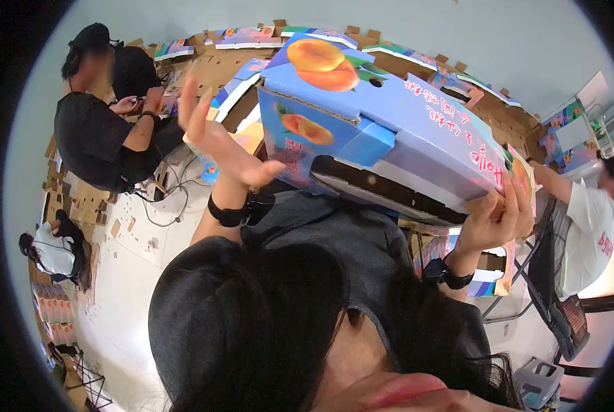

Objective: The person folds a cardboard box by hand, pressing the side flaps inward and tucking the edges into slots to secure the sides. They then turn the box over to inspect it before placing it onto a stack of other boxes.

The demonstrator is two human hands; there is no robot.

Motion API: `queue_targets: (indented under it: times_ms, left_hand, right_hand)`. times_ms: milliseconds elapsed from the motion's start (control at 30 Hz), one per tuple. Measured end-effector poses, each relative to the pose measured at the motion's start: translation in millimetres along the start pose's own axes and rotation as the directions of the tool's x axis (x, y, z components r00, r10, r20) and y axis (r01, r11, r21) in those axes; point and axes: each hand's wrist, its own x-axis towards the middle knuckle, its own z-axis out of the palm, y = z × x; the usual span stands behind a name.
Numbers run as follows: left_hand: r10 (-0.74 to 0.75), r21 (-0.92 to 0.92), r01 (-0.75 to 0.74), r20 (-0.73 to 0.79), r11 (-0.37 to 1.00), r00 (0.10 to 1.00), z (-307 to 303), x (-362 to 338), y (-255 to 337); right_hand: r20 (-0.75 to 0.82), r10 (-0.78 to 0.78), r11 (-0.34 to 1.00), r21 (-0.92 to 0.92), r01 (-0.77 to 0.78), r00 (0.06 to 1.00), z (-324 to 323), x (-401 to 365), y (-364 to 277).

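A blue and pink cardboard carton (417, 117) printed with peaches hangs in front of my chest, tilted, with a dark opening along its near side. My right hand (503, 213) grips its right end, fingers on the printed face and thumb toward the near edge. Beside the carton's left end is my left hand (228, 147), raised with fingers spread and holding nothing. Its thumb points toward the peach-printed end panel; whether it touches cannot be made out. The carton's far side and inside are mostly hidden.
Flat cardboard pieces (245, 58) and printed cartons line the table along the wall. A person in black (94, 130) works at left, another in white (585, 233) sits at right, and a third (54, 250) sits farther off. A black cable (176, 206) lies on the floor.
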Motion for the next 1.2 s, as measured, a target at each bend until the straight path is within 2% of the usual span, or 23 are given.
queue_targets:
  times_ms: [67, 133, 167, 233, 267, 333, 367, 400, 467, 533, 567, 633, 667, 700, 767, 867, 1000, 1067, 1100, 1200]
  left_hand:
    - [-0.271, -0.162, 0.308, 0.219, 0.937, 0.937, -3.1, -18.8, -9.8]
    - [-0.435, -0.225, 0.589, 0.485, 0.776, 0.759, -9.1, -34.5, -16.0]
    - [-0.466, -0.211, 0.705, 0.619, 0.677, 0.633, -14.0, -41.8, -17.4]
    - [-0.448, -0.206, 0.861, 0.784, 0.464, 0.429, -17.8, -43.7, -12.5]
    - [-0.416, -0.227, 0.908, 0.831, 0.353, 0.370, -18.0, -45.0, -9.7]
    - [-0.392, -0.251, 0.953, 0.870, 0.172, 0.300, -14.9, -45.5, -3.1]
    - [-0.409, -0.266, 0.958, 0.867, 0.105, 0.285, -10.9, -46.1, 0.8]
    - [-0.425, -0.280, 0.959, 0.864, 0.038, 0.269, -7.0, -46.3, 5.4]
    - [-0.517, -0.301, 0.947, 0.796, 0.113, 0.315, -1.4, -47.0, 9.8]
    - [-0.591, -0.319, 0.938, 0.734, 0.134, 0.334, 5.0, -56.8, 7.1]
    - [-0.616, -0.342, 0.937, 0.724, 0.069, 0.310, 6.7, -61.0, 5.0]
    - [-0.662, -0.382, 0.922, 0.707, -0.063, 0.248, 8.9, -63.7, 5.3]
    - [-0.689, -0.367, 0.923, 0.699, -0.116, 0.192, 9.9, -64.5, 5.3]
    - [-0.711, -0.351, 0.921, 0.691, -0.170, 0.132, 11.1, -64.1, 5.6]
    - [-0.735, -0.331, 0.908, 0.677, -0.258, 0.038, 14.9, -60.5, 8.9]
    - [-0.732, -0.322, 0.898, 0.681, -0.300, -0.001, 19.3, -55.6, 8.5]
    - [-0.757, -0.311, 0.893, 0.651, -0.324, -0.047, 22.1, -54.6, 12.5]
    - [-0.737, -0.294, 0.900, 0.674, -0.321, -0.042, 17.6, -63.1, 4.5]
    - [-0.726, -0.284, 0.904, 0.686, -0.319, -0.041, 12.8, -70.0, -1.3]
    - [-0.713, -0.162, 0.987, 0.694, -0.013, 0.105, -5.4, -89.8, -21.6]
  right_hand:
    - [0.011, 0.018, 1.000, 0.002, -0.018, 1.000, 0.7, 1.3, 0.4]
    - [0.014, 0.035, 0.998, 0.049, -0.035, 0.999, 2.6, 0.4, 4.6]
    - [0.016, 0.041, 0.996, 0.072, -0.042, 0.999, 4.2, 0.6, 7.7]
    - [0.005, 0.026, 0.995, 0.092, -0.027, 1.000, 9.4, 2.8, 13.0]
    - [-0.001, 0.020, 0.995, 0.101, -0.020, 1.000, 12.5, 4.4, 16.0]
    - [0.091, 0.023, 0.994, 0.106, -0.032, 0.996, 15.1, 8.0, 25.9]
    - [0.138, 0.024, 0.993, 0.108, -0.039, 0.990, 17.2, 10.0, 28.8]
    - [0.135, 0.003, 0.999, 0.036, -0.008, 0.991, 21.6, 12.5, 29.0]
    - [0.130, -0.035, 0.993, -0.110, 0.050, 0.991, 33.2, 16.9, 26.9]
    - [0.151, -0.020, 0.995, -0.092, 0.034, 0.988, 40.0, 11.4, 19.7]
    - [0.169, -0.028, 0.996, -0.073, 0.041, 0.985, 40.1, 7.9, 14.1]
    - [0.203, -0.009, 0.999, -0.036, 0.016, 0.979, 38.4, -10.5, 3.7]
    - [0.287, 0.005, 0.996, 0.079, -0.029, 0.958, 36.2, -19.7, -3.5]
    - [0.408, -0.018, 0.986, 0.157, -0.050, 0.913, 32.6, -19.2, -15.8]
    - [0.522, -0.148, 0.951, 0.307, -0.023, 0.840, 38.4, -28.7, -32.4]
    - [0.658, -0.252, 0.912, 0.406, -0.053, 0.710, 53.1, -40.0, -47.8]
    - [0.728, -0.329, 0.898, 0.438, -0.039, 0.602, 61.6, -30.4, -70.2]
    - [0.739, -0.368, 0.874, 0.482, -0.061, 0.564, 64.8, -28.8, -79.7]
    - [0.711, -0.369, 0.874, 0.484, -0.036, 0.599, 68.1, -33.5, -83.1]
    - [0.687, -0.411, 0.865, 0.502, 0.018, 0.599, 72.3, -46.8, -79.6]
